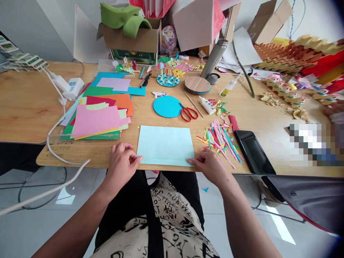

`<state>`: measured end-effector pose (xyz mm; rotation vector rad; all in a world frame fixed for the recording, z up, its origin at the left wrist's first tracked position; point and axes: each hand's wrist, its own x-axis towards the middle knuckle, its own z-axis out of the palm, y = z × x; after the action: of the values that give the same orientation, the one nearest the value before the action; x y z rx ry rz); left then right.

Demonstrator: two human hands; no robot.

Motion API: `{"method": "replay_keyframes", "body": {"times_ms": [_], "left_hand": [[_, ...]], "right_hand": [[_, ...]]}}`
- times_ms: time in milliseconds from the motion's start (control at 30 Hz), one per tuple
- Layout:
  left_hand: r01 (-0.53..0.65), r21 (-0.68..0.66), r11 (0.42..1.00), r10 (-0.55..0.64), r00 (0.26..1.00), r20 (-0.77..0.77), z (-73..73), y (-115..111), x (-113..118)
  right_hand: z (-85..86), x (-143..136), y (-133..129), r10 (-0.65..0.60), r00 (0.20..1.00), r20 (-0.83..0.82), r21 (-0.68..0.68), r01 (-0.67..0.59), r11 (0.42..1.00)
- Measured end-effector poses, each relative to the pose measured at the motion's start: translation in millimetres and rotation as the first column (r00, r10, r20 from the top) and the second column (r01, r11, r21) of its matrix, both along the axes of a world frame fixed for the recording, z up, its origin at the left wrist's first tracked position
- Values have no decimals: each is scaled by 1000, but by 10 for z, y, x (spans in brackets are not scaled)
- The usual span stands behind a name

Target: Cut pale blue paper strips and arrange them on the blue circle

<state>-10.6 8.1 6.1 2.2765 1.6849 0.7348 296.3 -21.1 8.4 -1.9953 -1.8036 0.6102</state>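
Observation:
A light blue sheet of paper lies flat at the table's front edge, with a faint crease along its near side. My left hand pinches its near left corner between thumb and curled fingers. At the near right corner, my right hand grips the paper the same way, thumb on top. Beyond the sheet is a bright blue paper oval, and red-handled scissors touch its right side. Thin coloured paper strips lie in a heap past my right hand.
Stacked coloured papers and a white cable are at the left. A black phone lies at the right, near the front edge. Farther back are a glue bottle, a wooden disc, a metal flask and boxes.

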Motion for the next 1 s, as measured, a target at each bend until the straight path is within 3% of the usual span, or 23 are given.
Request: {"method": "replay_keyframes", "body": {"times_ms": [300, 533, 1000], "left_hand": [[6, 28, 1000, -5, 1000, -5, -23, -2, -16], [14, 46, 999, -14, 1000, -8, -28, -3, -19], [-4, 32, 999, 3, 1000, 14, -22, -16, -14]], "right_hand": [[75, -2, 24, 9, 999, 35, -83, -6, 997], [183, 58, -20, 168, 983, 78, -68, -162, 984], [36, -93, -178, 70, 955, 288, 67, -93, 993]]}}
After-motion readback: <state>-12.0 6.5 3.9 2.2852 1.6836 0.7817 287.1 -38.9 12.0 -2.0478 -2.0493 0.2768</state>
